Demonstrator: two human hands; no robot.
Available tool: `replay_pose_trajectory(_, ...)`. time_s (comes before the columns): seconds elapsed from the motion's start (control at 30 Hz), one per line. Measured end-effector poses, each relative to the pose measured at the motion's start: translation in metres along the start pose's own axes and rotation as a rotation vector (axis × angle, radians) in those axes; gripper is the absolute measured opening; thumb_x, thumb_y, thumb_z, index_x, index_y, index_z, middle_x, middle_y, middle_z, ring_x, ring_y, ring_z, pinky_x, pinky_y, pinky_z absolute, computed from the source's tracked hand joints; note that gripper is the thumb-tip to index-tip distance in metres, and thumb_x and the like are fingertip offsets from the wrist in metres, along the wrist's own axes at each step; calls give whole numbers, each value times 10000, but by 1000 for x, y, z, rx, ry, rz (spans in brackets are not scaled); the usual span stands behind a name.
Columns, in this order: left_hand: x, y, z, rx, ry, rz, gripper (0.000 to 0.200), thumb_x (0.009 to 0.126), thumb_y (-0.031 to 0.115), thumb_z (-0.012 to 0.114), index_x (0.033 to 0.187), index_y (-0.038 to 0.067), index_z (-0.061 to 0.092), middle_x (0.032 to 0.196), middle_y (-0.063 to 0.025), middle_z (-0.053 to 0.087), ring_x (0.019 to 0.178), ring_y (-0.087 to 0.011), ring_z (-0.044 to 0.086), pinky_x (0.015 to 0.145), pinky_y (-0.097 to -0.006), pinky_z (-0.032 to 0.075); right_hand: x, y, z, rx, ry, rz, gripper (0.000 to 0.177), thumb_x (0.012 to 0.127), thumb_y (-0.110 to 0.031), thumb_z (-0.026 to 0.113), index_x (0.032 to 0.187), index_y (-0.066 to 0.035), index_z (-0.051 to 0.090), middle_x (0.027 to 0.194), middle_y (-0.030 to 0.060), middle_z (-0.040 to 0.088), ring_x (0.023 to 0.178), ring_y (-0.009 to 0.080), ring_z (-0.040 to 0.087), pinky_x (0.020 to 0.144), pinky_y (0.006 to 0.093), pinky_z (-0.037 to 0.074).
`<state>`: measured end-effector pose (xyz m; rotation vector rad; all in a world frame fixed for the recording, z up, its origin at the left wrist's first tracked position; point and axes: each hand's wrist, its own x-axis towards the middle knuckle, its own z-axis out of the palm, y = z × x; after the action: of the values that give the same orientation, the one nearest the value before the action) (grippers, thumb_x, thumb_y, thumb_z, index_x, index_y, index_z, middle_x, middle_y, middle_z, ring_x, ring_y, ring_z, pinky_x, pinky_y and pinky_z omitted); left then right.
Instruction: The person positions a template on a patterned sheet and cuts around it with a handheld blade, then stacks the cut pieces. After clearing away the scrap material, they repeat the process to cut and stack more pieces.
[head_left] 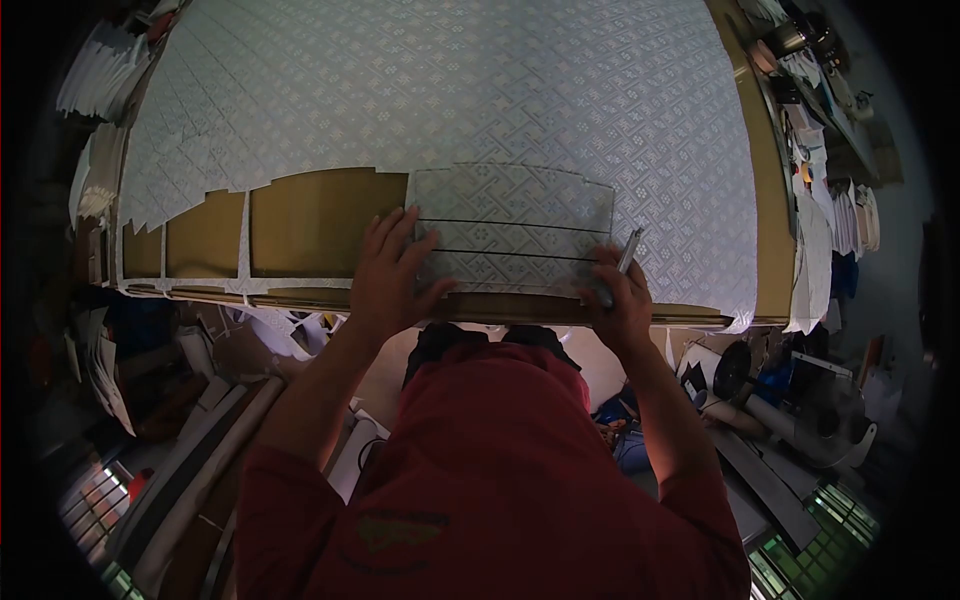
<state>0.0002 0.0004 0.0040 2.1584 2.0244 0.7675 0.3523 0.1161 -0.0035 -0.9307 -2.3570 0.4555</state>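
A clear template point(512, 205) with two black lines across it lies flat on pale patterned fabric point(450, 90), near the table's front edge. My left hand point(392, 275) rests at the template's left edge, fingers spread over its border and thumb towards the front. At the right edge my right hand point(622, 292) is closed round a slim silver tool that looks like a utility knife point(632, 250), its tip pointing up and away from me. Some right fingers touch the template's corner. The fabric shows the same lattice pattern through the template.
Left of the template, cut-out gaps in the fabric bare the brown tabletop point(310, 225), with narrow fabric strips point(244, 235) between them. Stacks of white sheets point(105, 65) stand at the far left. Shelves with papers point(810, 190) line the right. Long rolls point(200, 460) lie below left.
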Motion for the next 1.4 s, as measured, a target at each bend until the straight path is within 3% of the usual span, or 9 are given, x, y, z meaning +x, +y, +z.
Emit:
replay_pose_trajectory(0.1, 2, 1, -2, -9, 5, 7, 638, 770, 406, 873, 1272, 77, 658, 1509, -230, 488, 1401, -439, 449, 1182, -602, 330, -3, 4, 2, -24, 5, 2, 392, 842, -145, 835, 1142, -81, 591, 1315, 192, 692, 1302, 410, 599, 1060, 485, 503)
replay_pose_trajectory(0.2, 3, 3, -4, -24, -9, 1, 635, 773, 403, 871, 1274, 73, 661, 1506, -236, 489, 1401, -437, 448, 1187, -592, 325, -3, 3, 1, -39, 1, 11, 434, 784, -111, 854, 1129, -61, 596, 1324, 189, 689, 1293, 405, 604, 1061, 481, 506)
replay_pose_trajectory(0.7, 7, -5, -7, -56, -7, 50, 483, 848, 333, 794, 1229, 59, 680, 1425, -242, 533, 1361, -418, 474, 1170, -581, 337, 3, -7, -6, -97, -92, 46, 414, 798, -57, 827, 1138, -33, 591, 1356, 202, 663, 1271, 449, 603, 1021, 490, 529)
replay_pose_trajectory(0.87, 39, -13, -19, 14, -160, 244, 302, 826, 225, 779, 1081, 74, 718, 1251, -170, 581, 1249, -364, 524, 1117, -522, 402, 8, -14, -10, -125, -102, 32, 448, 800, -7, 803, 1178, -54, 567, 1378, 177, 657, 1267, 447, 605, 1017, 488, 528)
replay_pose_trajectory(1.1, 118, 16, -12, -40, -579, 542, 410, 726, 189, 844, 1115, 153, 721, 1107, -110, 565, 1187, -341, 550, 981, -485, 499, 7, -14, -10, -92, -64, 21, 395, 788, -46, 823, 1114, -45, 599, 1311, 184, 684, 1218, 435, 632, 991, 485, 542)
replay_pose_trajectory(1.2, 142, 48, -9, 156, -760, 659, 658, 696, 209, 878, 1315, 233, 655, 1280, -126, 556, 1258, -361, 542, 986, -457, 521, 9, -9, -9, -48, -11, -30, 391, 771, -72, 839, 1090, -45, 615, 1250, 183, 701, 1193, 419, 645, 977, 476, 549)
replay_pose_trajectory(1.27, 147, 62, 4, 248, -668, 845, 716, 837, 225, 786, 1484, 365, 512, 1551, -134, 423, 1391, -393, 474, 997, -490, 528, 9, -6, -11, -7, 9, -18, 402, 762, -75, 843, 1093, -50, 616, 1236, 179, 704, 1192, 414, 646, 979, 477, 547)
replay_pose_trajectory(1.3, 151, 74, 5, 266, -695, 852, 716, 837, 225, 786, 1484, 365, 512, 1551, -134, 423, 1391, -393, 474, 997, -490, 528, 8, -5, -12, 18, 7, -12, 413, 753, -78, 846, 1096, -54, 617, 1221, 174, 707, 1190, 409, 647, 980, 478, 544)
replay_pose_trajectory(1.4, 161, 102, 8, 489, -908, 813, 959, 786, 153, 816, 1574, 448, 356, 1711, -124, 181, 1527, -414, 299, 1098, -559, 487, 8, -5, -14, 79, 46, 6, 414, 749, -78, 837, 1099, -61, 616, 1211, 167, 708, 1187, 409, 644, 974, 486, 543)
